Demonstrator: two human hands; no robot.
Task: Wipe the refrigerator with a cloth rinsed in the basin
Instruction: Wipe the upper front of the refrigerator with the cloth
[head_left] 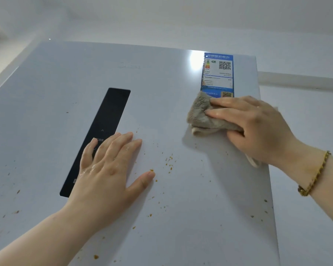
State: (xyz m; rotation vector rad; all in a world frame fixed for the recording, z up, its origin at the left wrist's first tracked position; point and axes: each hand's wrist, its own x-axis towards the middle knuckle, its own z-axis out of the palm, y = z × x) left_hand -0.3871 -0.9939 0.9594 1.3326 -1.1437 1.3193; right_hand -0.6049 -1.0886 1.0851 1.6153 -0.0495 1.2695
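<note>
Nearest, left hand (108, 169) lies on the refrigerator (161, 77), fingers (123, 143) straight; right hand (258, 127) grips the cloth (200, 116).

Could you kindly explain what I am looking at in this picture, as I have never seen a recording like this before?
There is no machine here: a person wears a camera on the head, so this single picture looks out at their own two hands. The pale surface is the refrigerator door, dotted with brown specks. The left hand lies flat on it, partly over a black control panel. The right hand, wearing a bracelet, holds a grey-brown cloth against the door at the bottom edge of a blue label.
</note>
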